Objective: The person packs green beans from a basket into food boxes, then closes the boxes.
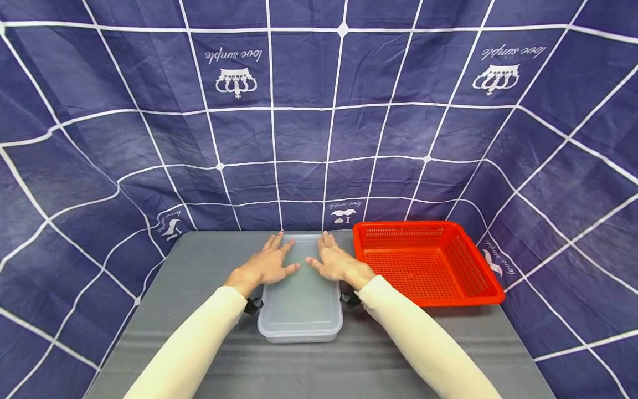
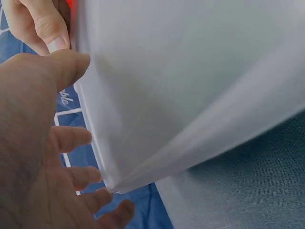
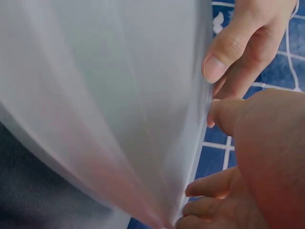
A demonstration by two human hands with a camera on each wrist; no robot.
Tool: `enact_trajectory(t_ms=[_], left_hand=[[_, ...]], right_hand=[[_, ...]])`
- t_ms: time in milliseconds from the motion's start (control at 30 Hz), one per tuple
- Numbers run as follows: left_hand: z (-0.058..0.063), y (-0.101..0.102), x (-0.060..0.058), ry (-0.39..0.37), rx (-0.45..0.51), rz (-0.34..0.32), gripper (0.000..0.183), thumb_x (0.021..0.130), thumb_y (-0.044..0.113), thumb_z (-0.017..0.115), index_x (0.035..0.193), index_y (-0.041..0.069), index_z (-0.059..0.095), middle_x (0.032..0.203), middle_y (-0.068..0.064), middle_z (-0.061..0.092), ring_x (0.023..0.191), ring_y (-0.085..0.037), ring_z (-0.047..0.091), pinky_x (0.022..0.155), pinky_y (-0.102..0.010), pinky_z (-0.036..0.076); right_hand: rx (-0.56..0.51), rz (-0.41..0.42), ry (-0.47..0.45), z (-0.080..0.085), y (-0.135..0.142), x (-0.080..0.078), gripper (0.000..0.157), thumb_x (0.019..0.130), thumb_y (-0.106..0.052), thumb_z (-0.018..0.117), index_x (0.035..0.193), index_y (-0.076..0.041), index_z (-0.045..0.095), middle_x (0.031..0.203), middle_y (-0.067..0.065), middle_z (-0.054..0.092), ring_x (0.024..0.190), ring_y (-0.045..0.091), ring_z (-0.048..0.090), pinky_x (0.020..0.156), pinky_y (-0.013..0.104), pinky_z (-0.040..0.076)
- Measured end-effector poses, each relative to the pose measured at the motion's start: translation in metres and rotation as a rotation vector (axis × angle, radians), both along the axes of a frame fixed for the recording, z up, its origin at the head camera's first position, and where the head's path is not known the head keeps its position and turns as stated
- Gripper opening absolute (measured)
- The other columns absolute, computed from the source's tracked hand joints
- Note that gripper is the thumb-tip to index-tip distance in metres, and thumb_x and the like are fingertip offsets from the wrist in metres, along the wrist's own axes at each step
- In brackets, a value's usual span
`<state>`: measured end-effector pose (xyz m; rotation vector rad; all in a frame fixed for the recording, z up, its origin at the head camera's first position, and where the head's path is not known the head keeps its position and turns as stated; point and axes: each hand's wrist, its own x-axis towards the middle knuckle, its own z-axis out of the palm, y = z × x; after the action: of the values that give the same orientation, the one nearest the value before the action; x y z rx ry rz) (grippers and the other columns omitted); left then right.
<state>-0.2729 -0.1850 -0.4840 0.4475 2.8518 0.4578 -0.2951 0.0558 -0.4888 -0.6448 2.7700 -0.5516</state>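
Note:
A translucent rectangular plastic container (image 1: 301, 305) with a lid lies lengthwise on the grey table. Over the left side of its far half is my left hand (image 1: 266, 265), fingers spread and pointing away from me. My right hand (image 1: 337, 262) mirrors it on the right side, thumb turned inward. Both wrist views show fingers along the lid's edge: the left hand's fingertips (image 2: 81, 177) and the right hand's fingertips (image 3: 205, 187) are loosely bent there. Whether they press or only touch is unclear. Whatever lies inside the container is too cloudy to tell.
A red plastic basket (image 1: 490, 293) with perforated walls stands to the right, close beside my right hand. Grey cloth covers the table (image 1: 199, 332). A dark blue curtain (image 1: 299, 133) with white grid lines hangs behind and along both sides.

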Motion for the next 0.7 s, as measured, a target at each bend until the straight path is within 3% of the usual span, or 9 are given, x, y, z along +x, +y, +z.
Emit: enact_trajectory(t_ms=[300, 533, 700], left_hand=[[-0.011, -0.003, 0.032, 0.083, 0.039, -0.007, 0.084, 0.117, 0.056, 0.063, 0.183, 0.009, 0.038, 0.194, -0.030, 0.017, 0.181, -0.053, 0.016, 0.129, -0.083, 0.042], [-0.024, -0.002, 0.061, 0.161, 0.093, -0.005, 0.083, 0.117, 0.057, 0.065, 0.180, 0.007, 0.044, 0.192, -0.032, 0.023, 0.179, -0.056, 0.022, 0.127, -0.080, 0.047], [-0.034, 0.001, 0.081, 0.229, 0.127, 0.014, 0.082, 0.116, 0.056, 0.066, 0.178, 0.006, 0.047, 0.190, -0.034, 0.026, 0.179, -0.055, 0.022, 0.125, -0.078, 0.050]], right_hand=[[-0.023, 0.021, 0.014, 0.002, 0.007, 0.036, 0.093, 0.121, -0.055, 0.058, 0.180, 0.010, 0.029, 0.192, 0.034, 0.011, 0.183, 0.047, 0.013, 0.147, 0.057, 0.027], [-0.056, 0.044, 0.096, -0.012, 0.012, 0.068, 0.091, 0.121, -0.053, 0.058, 0.179, 0.011, 0.030, 0.191, 0.037, 0.013, 0.181, 0.053, 0.017, 0.144, 0.060, 0.031], [-0.079, 0.036, 0.125, -0.022, 0.012, 0.087, 0.091, 0.121, -0.053, 0.058, 0.180, 0.010, 0.028, 0.193, 0.034, 0.012, 0.182, 0.051, 0.015, 0.139, 0.062, 0.040]])
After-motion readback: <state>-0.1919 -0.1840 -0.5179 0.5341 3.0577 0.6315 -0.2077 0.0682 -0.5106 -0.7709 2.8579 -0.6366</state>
